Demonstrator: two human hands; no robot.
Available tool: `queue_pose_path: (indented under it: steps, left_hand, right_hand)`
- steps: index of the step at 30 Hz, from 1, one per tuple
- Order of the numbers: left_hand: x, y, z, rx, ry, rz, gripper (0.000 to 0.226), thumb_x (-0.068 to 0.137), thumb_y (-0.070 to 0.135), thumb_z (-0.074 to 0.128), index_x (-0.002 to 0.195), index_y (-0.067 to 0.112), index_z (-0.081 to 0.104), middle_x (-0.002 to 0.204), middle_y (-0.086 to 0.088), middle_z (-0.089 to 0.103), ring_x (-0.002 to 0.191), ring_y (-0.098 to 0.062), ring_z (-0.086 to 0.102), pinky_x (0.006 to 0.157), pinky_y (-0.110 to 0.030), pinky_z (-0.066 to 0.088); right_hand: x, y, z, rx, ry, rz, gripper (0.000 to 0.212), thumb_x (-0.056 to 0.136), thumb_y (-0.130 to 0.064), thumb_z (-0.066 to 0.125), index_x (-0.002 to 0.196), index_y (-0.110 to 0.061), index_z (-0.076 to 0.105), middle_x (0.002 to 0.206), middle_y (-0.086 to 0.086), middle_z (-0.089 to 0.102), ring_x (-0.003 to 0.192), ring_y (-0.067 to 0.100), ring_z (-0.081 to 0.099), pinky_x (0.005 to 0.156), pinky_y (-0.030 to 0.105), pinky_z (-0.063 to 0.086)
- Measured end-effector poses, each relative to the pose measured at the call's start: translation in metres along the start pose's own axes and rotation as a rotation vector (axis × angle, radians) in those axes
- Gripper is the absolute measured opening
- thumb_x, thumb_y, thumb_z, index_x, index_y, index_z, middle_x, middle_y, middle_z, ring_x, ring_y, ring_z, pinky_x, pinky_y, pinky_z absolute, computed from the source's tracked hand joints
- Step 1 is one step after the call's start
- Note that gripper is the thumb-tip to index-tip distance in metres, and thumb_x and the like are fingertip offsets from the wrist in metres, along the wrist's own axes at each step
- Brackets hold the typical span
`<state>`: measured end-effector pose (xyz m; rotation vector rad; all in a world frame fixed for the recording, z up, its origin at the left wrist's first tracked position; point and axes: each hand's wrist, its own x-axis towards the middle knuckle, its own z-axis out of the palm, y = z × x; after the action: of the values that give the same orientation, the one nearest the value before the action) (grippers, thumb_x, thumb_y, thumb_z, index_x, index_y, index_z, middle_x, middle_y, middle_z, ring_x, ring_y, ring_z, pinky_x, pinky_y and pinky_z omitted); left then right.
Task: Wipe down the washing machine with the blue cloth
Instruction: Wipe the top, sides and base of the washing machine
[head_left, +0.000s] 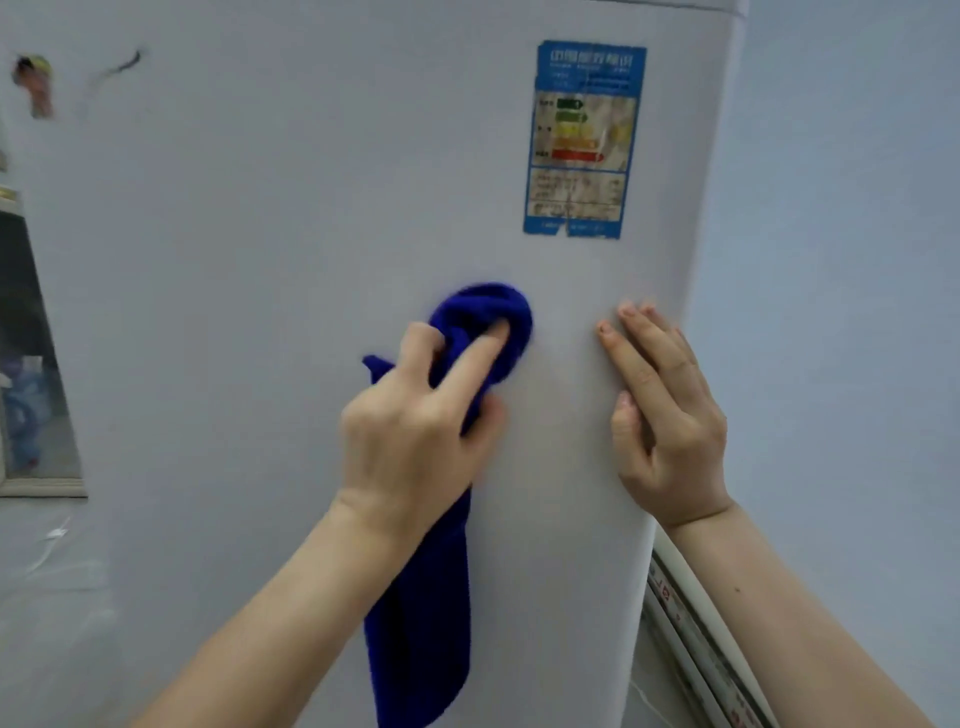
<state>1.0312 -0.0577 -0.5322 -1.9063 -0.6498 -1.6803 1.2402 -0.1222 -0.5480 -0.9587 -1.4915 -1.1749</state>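
The fingers (470, 358) of the left hand (415, 431) curl round a bunched deep-blue plush cloth (485, 312). The forefinger lies stretched over the wad, pressing it against the pale grey side panel of the washing machine (260, 260). The cloth's loose end hangs below the wrist. The right hand (670, 415) lies flat, fingers straight, on the same panel near its right edge, just beside the cloth. A worn blue-bordered energy label (582, 140) sits above both hands.

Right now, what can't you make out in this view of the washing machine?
Head view only:
Sticker print: too blurred to read.
Blue cloth lower end: cut off by the bottom edge.
Washing machine surface beneath the left hand and cloth: hidden by them.
Small object upper left: blurred.
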Motion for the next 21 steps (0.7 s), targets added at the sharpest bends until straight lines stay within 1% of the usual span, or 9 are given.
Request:
queue_pose_path:
  steps: [2, 4, 6, 9, 11, 13, 15, 17, 21]
  left_hand:
    - [0.026, -0.008, -0.003, 0.005, 0.064, -0.205, 0.044, 0.081, 0.023, 0.062, 0.124, 0.026, 0.065, 0.098, -0.01, 0.058, 0.053, -0.023, 0.045, 0.049, -0.025, 0.033]
    - [0.032, -0.003, 0.001, 0.017, 0.072, -0.265, 0.046, 0.082, 0.023, 0.061, 0.128, 0.026, 0.062, 0.099, -0.011, 0.056, 0.057, -0.018, 0.038, 0.049, -0.025, 0.032]
    - [0.016, 0.012, 0.009, 0.012, 0.022, -0.154, 0.046, 0.081, 0.021, 0.06, 0.127, 0.026, 0.063, 0.097, -0.011, 0.058, 0.054, -0.018, 0.039, 0.045, -0.023, 0.032]
    - [-0.026, 0.028, 0.015, -0.017, -0.058, 0.126, 0.044, 0.078, 0.015, 0.059, 0.121, 0.024, 0.068, 0.085, -0.008, 0.062, 0.046, -0.021, 0.044, 0.039, -0.026, 0.035]
    - [-0.042, 0.026, 0.013, -0.04, -0.08, 0.208, 0.044, 0.075, 0.013, 0.06, 0.117, 0.023, 0.071, 0.08, -0.007, 0.062, 0.044, -0.021, 0.043, 0.038, -0.028, 0.036]
    - [-0.043, 0.02, 0.009, -0.055, -0.1, 0.224, 0.043, 0.074, 0.013, 0.06, 0.114, 0.023, 0.072, 0.079, -0.005, 0.062, 0.045, -0.021, 0.044, 0.038, -0.028, 0.037]
    - [-0.033, 0.015, 0.003, -0.027, -0.087, 0.198, 0.041, 0.075, 0.015, 0.06, 0.114, 0.025, 0.072, 0.081, -0.005, 0.061, 0.046, -0.021, 0.046, 0.038, -0.027, 0.037]
    - [-0.015, 0.008, 0.0, 0.012, -0.043, 0.112, 0.042, 0.076, 0.017, 0.062, 0.116, 0.026, 0.07, 0.087, -0.006, 0.061, 0.048, -0.022, 0.048, 0.04, -0.026, 0.037]
    - [0.012, 0.005, 0.001, 0.013, 0.004, -0.104, 0.044, 0.08, 0.02, 0.061, 0.123, 0.026, 0.065, 0.098, -0.009, 0.058, 0.052, -0.025, 0.047, 0.048, -0.024, 0.03]
  right_hand:
    - [0.001, -0.001, 0.001, -0.001, -0.001, 0.006, 0.051, 0.087, 0.009, 0.046, 0.137, 0.001, 0.054, 0.144, 0.018, 0.052, 0.141, 0.035, 0.047, 0.119, 0.05, 0.037]
    - [0.001, -0.002, 0.002, 0.0, 0.003, 0.009, 0.049, 0.088, 0.005, 0.046, 0.136, 0.001, 0.056, 0.143, 0.019, 0.052, 0.141, 0.035, 0.046, 0.118, 0.05, 0.037]
    - [0.002, -0.002, 0.002, 0.0, 0.003, 0.001, 0.047, 0.089, 0.001, 0.048, 0.135, 0.002, 0.057, 0.143, 0.021, 0.053, 0.14, 0.035, 0.046, 0.117, 0.052, 0.039]
    - [0.004, -0.001, 0.0, 0.004, 0.004, -0.009, 0.044, 0.089, -0.001, 0.054, 0.133, 0.005, 0.059, 0.14, 0.02, 0.054, 0.138, 0.035, 0.048, 0.114, 0.052, 0.042]
    - [0.005, -0.001, 0.0, -0.016, 0.026, 0.004, 0.043, 0.09, -0.003, 0.059, 0.132, 0.006, 0.061, 0.139, 0.016, 0.054, 0.135, 0.034, 0.05, 0.115, 0.046, 0.042]
    - [0.006, -0.001, 0.001, -0.056, 0.041, 0.022, 0.043, 0.09, -0.006, 0.062, 0.132, 0.006, 0.062, 0.139, 0.015, 0.054, 0.134, 0.033, 0.052, 0.116, 0.04, 0.041]
    - [0.007, -0.002, 0.0, -0.116, 0.042, 0.041, 0.045, 0.091, -0.012, 0.065, 0.134, 0.002, 0.062, 0.14, 0.017, 0.055, 0.133, 0.032, 0.052, 0.115, 0.044, 0.042]
    - [0.008, -0.002, -0.002, -0.175, 0.04, 0.083, 0.049, 0.093, -0.023, 0.066, 0.138, -0.003, 0.06, 0.145, 0.019, 0.052, 0.137, 0.031, 0.049, 0.115, 0.05, 0.04]
    - [0.01, 0.003, -0.008, -0.181, -0.04, 0.261, 0.066, 0.094, -0.052, 0.062, 0.15, -0.019, 0.049, 0.16, 0.025, 0.028, 0.151, 0.038, 0.027, 0.123, 0.044, 0.027]
